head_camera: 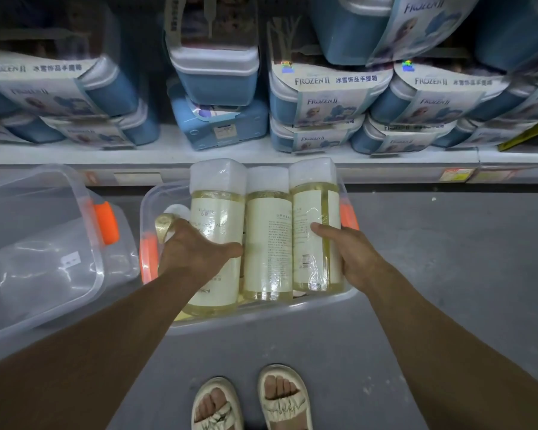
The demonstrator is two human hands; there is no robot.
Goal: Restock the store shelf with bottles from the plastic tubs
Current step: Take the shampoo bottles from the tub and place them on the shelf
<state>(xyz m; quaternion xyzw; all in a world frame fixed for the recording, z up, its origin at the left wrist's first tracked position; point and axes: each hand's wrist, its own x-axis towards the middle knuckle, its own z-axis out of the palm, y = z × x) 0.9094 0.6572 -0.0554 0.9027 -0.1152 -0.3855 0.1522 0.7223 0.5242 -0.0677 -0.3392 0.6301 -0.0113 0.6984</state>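
Three tall bottles of yellowish liquid with white caps are held side by side above a clear plastic tub (255,318) with orange latches. My left hand (193,252) grips the left bottle (216,212), thumb across its label. My right hand (351,252) grips the right bottle (316,212) from the outer side. The middle bottle (267,231) is squeezed between the other two. A further white cap (176,211) shows inside the tub behind my left hand. The white shelf (174,150) runs across just beyond the bottles.
A second clear tub (44,243) with an orange latch lies tilted on the grey floor at the left. Blue and white boxed cases (330,97) fill the shelf. My sandalled feet (252,401) stand below the tub.
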